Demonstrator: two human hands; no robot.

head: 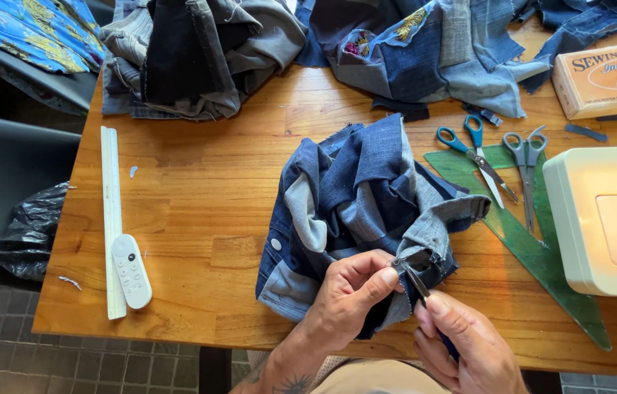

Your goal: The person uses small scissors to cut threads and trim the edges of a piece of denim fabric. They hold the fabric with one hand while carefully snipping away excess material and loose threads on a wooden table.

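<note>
left hand pinching grey seam edge of patchwork denim garment, bunched mid-table. right hand closed around small snips, tip working at seam. seam picking looking barely begun; most of garment lying untouched. scissors lying idle nearby.

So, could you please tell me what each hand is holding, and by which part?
The left hand pinches a grey edge of the patchwork blue denim garment. The right hand grips a slim dark tool by its lower handle end.
</note>
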